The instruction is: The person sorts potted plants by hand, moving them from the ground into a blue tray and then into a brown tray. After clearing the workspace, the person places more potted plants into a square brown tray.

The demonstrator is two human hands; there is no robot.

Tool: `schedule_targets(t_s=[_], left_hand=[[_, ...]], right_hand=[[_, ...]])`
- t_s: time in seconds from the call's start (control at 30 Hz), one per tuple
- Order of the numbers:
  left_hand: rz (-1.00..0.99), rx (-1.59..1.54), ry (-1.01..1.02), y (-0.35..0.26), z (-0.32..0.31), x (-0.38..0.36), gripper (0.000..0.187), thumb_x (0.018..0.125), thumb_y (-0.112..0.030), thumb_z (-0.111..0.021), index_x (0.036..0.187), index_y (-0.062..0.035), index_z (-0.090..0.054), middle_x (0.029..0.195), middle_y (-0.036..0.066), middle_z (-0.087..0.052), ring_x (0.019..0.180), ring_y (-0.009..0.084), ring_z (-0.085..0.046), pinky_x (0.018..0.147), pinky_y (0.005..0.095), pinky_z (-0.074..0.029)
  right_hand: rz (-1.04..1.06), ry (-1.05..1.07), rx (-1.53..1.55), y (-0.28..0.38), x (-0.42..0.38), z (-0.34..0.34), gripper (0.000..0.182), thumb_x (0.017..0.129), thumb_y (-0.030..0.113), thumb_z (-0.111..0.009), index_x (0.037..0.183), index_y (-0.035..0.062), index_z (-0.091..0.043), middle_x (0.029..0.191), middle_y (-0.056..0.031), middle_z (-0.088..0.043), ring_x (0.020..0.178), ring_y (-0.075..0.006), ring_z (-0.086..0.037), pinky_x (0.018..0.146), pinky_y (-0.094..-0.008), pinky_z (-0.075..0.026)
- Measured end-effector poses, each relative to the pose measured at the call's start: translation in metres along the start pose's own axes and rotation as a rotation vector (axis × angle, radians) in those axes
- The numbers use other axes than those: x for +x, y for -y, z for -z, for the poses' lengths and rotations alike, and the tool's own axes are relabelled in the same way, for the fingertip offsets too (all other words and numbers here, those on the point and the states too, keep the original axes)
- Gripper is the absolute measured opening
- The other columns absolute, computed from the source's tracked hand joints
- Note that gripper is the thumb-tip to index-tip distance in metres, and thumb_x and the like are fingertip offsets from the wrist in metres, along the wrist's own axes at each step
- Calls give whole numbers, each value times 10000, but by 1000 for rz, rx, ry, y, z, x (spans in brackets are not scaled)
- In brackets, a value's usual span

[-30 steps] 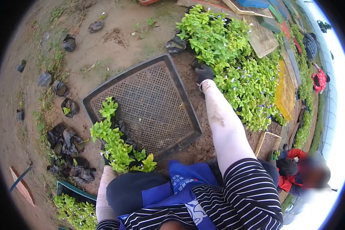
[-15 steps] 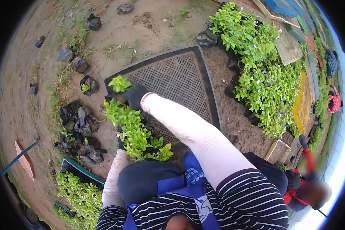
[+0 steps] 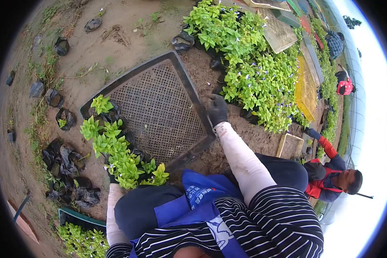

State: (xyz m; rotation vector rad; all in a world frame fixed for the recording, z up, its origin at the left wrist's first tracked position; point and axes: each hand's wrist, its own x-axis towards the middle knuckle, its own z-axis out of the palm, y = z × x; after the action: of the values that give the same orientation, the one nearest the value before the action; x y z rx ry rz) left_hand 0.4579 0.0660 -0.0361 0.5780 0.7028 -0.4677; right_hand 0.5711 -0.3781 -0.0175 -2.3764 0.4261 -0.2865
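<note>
A black lattice-floored crate (image 3: 188, 81) lies on the soil in front of me. Along its left and near side stands a row of leafy green potted seedlings (image 3: 118, 152), their pots mostly under the leaves. My left hand (image 3: 110, 175), in a dark glove, is beside the near end of this row; leaves cover its fingers. Over the crate's right rim is my right hand (image 3: 218, 110), also gloved, with its fingers partly spread and nothing in them. It lies between the crate and a large bed of flowering seedlings (image 3: 256, 69) in black bags.
Crumpled black nursery bags (image 3: 64, 161) litter the ground at left. A green-rimmed tray (image 3: 82, 216) with plants stands at lower left. Yellow crate (image 3: 305, 86) and pale tray (image 3: 290, 146) lie at right. A co-worker (image 3: 331, 174) crouches there; other people are farther back.
My right hand has moved from the seedlings at the crate's left corner across to its right rim. The view has turned, shifting the scene leftward. My left hand stays by the row.
</note>
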Motion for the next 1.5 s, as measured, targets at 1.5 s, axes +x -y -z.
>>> schedule_targets(t_s=[1.5], left_hand=[[-912, 1756, 134, -96, -187, 6, 316, 838, -138, -607, 1137, -41, -580, 1046, 160, -627, 964, 317, -601, 850, 385, -470]], right_hand=[[179, -224, 86, 26, 52, -36, 389, 742, 117, -619, 1112, 19, -549, 998, -186, -607, 925, -374, -573, 802, -411, -461]])
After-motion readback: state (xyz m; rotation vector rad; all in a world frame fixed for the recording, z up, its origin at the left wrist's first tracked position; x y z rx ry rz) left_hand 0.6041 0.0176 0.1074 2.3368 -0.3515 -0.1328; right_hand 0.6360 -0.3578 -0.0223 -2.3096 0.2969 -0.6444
